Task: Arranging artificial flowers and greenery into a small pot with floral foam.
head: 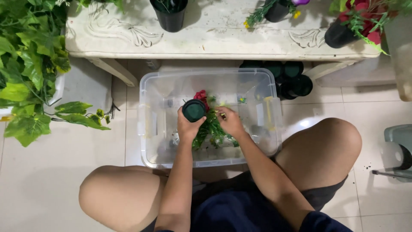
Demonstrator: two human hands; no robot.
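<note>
Hands: left hand (189, 126) wrapped round a small dark pot (194, 110), mouth up; right hand (231, 122) pinching green stems (211, 129) beside it.
Pot: held over the clear plastic bin (148, 129), so loose bits likely drop inside.
Bin: on the floor, between the knees, below the stone counter (214, 41).

a home: tiled floor (51, 172), potted plants (171, 15) on a bench (214, 41).

I am watching both hands working inside the clear plastic bin (148, 107), its walls hemming them in; the stone bench (214, 41) is blocking ahead, stacked dark pots (294, 79) crowding right, bare tile lying open left.
</note>
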